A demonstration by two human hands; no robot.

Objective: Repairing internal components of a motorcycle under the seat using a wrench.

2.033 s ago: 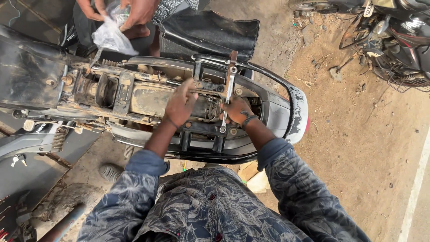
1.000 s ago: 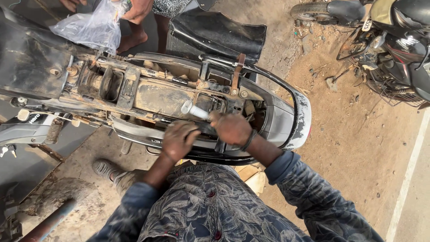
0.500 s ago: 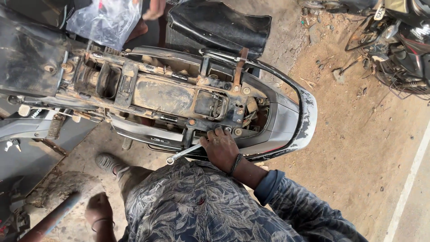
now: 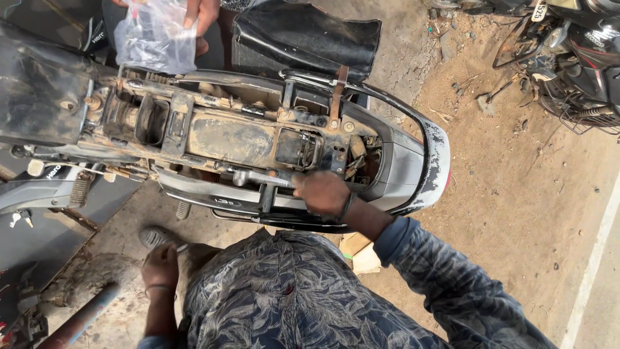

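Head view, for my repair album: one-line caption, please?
Right hand holds a wrench on a seatless motorcycle frame; left hand rests low.

One head-worn camera looks steeply down, close over the stripped motorcycle frame [image 4: 245, 139].

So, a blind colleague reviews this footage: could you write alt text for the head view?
Seen from above, a person's right hand grips a metal wrench on the dusty frame of a seatless motorcycle, while the left hand rests low near a sandalled foot. Across the bike, another person's hand holds a clear plastic bag.
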